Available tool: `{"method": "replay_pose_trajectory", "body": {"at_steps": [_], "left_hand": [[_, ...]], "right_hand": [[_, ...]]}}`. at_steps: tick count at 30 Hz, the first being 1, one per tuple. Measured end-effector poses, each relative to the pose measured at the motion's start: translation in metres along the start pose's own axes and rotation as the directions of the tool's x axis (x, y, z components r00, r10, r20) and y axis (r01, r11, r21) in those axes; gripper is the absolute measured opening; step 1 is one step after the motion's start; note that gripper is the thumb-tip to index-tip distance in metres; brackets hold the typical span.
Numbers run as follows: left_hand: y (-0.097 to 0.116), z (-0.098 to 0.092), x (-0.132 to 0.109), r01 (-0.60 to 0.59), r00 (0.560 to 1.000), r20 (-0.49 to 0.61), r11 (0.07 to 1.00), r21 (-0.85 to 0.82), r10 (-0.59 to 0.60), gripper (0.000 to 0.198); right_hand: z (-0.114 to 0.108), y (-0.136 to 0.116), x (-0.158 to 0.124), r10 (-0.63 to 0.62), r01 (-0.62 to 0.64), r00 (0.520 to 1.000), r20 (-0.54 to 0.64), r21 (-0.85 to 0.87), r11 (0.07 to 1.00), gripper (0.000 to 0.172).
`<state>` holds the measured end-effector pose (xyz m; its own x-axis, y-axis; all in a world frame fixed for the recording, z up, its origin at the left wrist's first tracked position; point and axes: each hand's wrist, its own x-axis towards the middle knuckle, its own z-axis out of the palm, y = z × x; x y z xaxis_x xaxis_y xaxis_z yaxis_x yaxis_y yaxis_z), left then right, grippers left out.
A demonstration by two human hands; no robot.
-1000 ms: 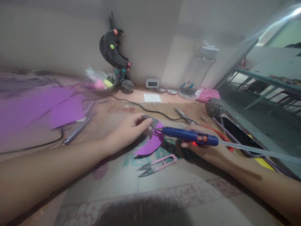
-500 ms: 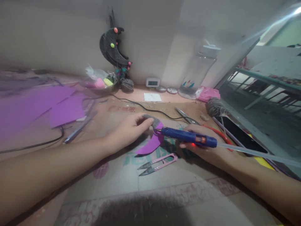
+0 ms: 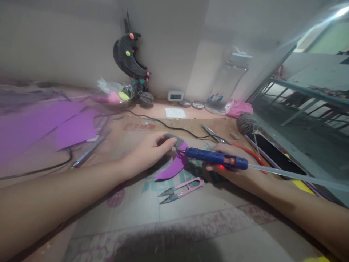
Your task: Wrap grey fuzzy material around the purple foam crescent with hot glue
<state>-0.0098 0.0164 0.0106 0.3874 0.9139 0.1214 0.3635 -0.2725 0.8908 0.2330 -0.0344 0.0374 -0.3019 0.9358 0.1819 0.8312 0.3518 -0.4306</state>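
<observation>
Between the thumb and fingers of my left hand [image 3: 156,147] is the upper end of a purple crescent cutout [image 3: 173,169], whose top part is covered in grey yarn. My right hand [image 3: 226,165] grips a blue hot glue gun [image 3: 215,158] with a red light lit and a long clear glue stick running out of its back. The gun's nozzle points left and meets the crescent near where the grey ends; whether it touches the surface is hard to tell. Pink thread snips [image 3: 182,190] lie on the cardboard just below the crescent.
Purple sheets [image 3: 75,131] and a pen-like tool [image 3: 88,151] lie at left. Scissors [image 3: 215,134], grey yarn [image 3: 248,123] and a phone [image 3: 275,154] are at right. Behind stand a water bottle [image 3: 227,85], a small clock [image 3: 175,96] and a dark moon ornament [image 3: 128,56]. A black cable [image 3: 169,126] crosses the cardboard.
The whole view has shifted slightly, so everything sits a little further left. Both hands keep their holds, and the glue gun's nozzle stays at nearly the same place on the crescent.
</observation>
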Motion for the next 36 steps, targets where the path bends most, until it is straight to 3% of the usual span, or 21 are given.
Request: {"method": "replay_pose_trajectory", "body": {"at_steps": [11,27,36], "left_hand": [[0.000,-0.001,0.000,-0.010,1.000,0.002,1.000,0.018,0.010,0.027],[0.001,0.000,0.000,0.001,1.000,-0.008,1.000,0.000,-0.001,0.030],[0.003,0.001,-0.001,0.073,0.997,0.005,0.997,-0.035,-0.073,0.031]], "right_hand": [[-0.001,-0.002,0.002,0.104,-0.104,0.993,0.048,-0.006,0.995,0.026],[0.000,0.003,0.005,-0.035,0.037,0.998,-0.048,0.045,0.998,0.023],[0.003,0.008,0.006,0.040,-0.039,0.997,-0.065,0.019,0.999,0.023]]}}
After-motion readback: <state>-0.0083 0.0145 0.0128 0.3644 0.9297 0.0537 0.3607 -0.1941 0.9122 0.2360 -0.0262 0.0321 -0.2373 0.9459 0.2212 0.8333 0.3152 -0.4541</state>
